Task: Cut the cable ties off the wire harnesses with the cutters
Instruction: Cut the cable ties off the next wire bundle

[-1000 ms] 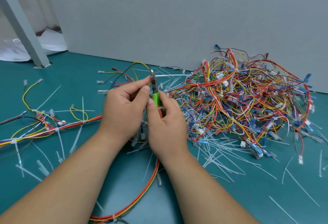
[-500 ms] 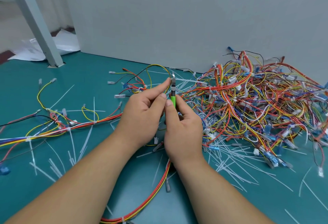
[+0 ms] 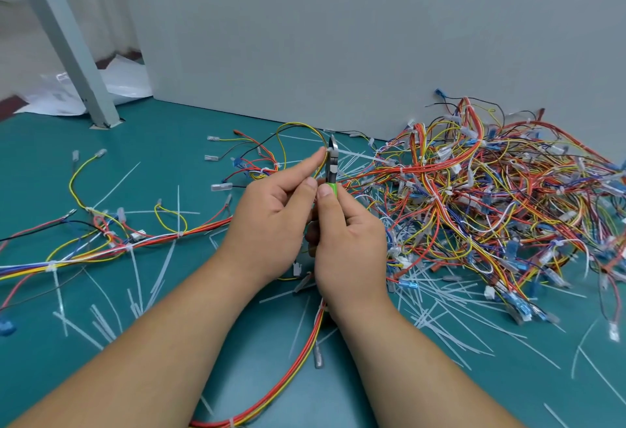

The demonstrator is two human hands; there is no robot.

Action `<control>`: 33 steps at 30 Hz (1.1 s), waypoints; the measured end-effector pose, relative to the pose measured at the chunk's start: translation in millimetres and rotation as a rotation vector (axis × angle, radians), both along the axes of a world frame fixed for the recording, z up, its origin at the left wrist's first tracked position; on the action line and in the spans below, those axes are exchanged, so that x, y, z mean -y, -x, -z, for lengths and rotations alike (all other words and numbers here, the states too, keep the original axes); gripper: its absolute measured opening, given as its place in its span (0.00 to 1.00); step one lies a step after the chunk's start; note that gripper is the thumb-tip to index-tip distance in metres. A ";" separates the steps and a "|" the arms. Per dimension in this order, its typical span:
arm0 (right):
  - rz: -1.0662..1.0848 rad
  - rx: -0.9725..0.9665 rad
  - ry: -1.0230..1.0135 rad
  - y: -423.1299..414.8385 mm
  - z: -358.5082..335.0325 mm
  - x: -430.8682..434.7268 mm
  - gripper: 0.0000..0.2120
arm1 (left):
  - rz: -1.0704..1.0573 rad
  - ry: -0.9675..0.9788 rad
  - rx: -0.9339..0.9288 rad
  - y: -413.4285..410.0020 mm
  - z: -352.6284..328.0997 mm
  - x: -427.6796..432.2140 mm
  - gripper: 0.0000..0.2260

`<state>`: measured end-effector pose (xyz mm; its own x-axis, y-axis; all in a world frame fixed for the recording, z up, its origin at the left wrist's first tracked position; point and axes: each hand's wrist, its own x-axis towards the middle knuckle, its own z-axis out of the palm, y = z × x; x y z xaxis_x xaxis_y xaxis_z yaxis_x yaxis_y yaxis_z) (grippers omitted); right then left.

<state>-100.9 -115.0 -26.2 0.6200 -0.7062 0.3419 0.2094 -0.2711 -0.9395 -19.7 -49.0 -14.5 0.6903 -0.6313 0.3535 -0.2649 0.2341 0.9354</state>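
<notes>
Both hands meet at the middle of the teal-green work mat [image 3: 169, 376]. Curled shut, the right hand [image 3: 349, 241] grips the green-handled metal cutters [image 3: 332, 170]; their long axis stands nearly upright, tips pointing up and away toward the grey wall panel [image 3: 338, 37]. With fingers loosely bent, the left hand [image 3: 271, 227] pinches a thin yellow wire [image 3: 288, 136] just beside the cutter head. One large tangled heap of red, yellow and blue wire harnesses [image 3: 491, 197] lies to the right, one stretched-out harness [image 3: 101, 251] to the left. White cut cable ties [image 3: 440, 309], too many to count, litter the mat.
</notes>
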 end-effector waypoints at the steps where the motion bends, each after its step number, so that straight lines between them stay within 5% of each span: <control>1: 0.000 0.006 -0.012 0.4 0.7 -0.6 0.17 | -0.009 -0.010 0.015 0.6 0.0 0.1 0.18; 10: -0.046 0.000 -0.152 -0.7 1.1 -2.9 0.16 | -0.112 -0.020 -0.043 2.4 -1.6 0.4 0.16; 17: -0.038 -0.012 -0.049 -1.4 0.7 -5.0 0.08 | -0.238 0.001 0.011 -0.5 -3.4 -0.4 0.15; 33: 0.017 -0.038 -0.020 -1.9 3.2 -2.6 0.09 | -0.254 -0.040 0.067 1.4 -6.4 -1.6 0.15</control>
